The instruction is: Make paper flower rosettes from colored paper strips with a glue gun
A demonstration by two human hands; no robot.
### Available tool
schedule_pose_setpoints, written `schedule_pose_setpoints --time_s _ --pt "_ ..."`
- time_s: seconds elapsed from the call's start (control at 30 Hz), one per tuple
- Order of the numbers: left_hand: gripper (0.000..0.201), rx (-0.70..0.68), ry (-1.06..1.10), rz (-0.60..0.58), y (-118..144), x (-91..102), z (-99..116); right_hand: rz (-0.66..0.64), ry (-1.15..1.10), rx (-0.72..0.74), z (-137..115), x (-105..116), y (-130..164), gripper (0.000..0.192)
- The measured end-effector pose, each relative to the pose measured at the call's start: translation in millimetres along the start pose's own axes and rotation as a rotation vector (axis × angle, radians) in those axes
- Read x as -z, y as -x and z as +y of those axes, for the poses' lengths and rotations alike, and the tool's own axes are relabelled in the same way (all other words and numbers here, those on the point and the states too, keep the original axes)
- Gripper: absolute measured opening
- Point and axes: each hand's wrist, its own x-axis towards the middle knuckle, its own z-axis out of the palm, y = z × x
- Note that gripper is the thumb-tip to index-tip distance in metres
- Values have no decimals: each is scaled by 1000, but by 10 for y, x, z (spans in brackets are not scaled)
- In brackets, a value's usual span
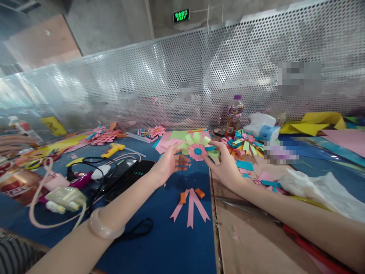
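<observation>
My left hand [169, 163] and my right hand [225, 164] hold up a paper flower [197, 147] between them. The flower has light green looped petals, a pink frilled disc and a blue centre. My left fingertips pinch its left edge; my right thumb and fingers grip its right side at a green loop. A pale bangle [103, 227] circles my left wrist. Under the hands, pink paper ribbon strips with orange bits [190, 205] lie on the blue table cover [168, 243].
A finished multicolour paper flower [244, 142] lies right of the hands, beside a drink bottle [235, 115] and tissue pack [264, 129]. Phones, cables and a charger [85, 182] crowd the left. Red-handled scissors [288, 228] lie under my right forearm. A perforated metal screen [199, 76] backs the table.
</observation>
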Motion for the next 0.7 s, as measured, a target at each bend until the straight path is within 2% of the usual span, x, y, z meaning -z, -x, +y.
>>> schedule_pose_setpoints --time_s 0.1,0.23,0.3,0.5,0.7 --pt "40 -42 -18 88 -14 21 -6 -19 -212 -261 65 -37 -47 40" --pt "34 -113 5 210 -51 76 -30 -198 -498 -530 160 -74 -65 37" --pt "28 -124 22 245 -74 101 -44 -226 -607 -614 180 -86 -59 39" --pt "21 -113 11 285 -131 127 -96 -201 -657 -657 189 -90 -70 43" --pt "22 -127 2 320 -149 148 -139 -217 -672 -612 205 -88 -60 42"
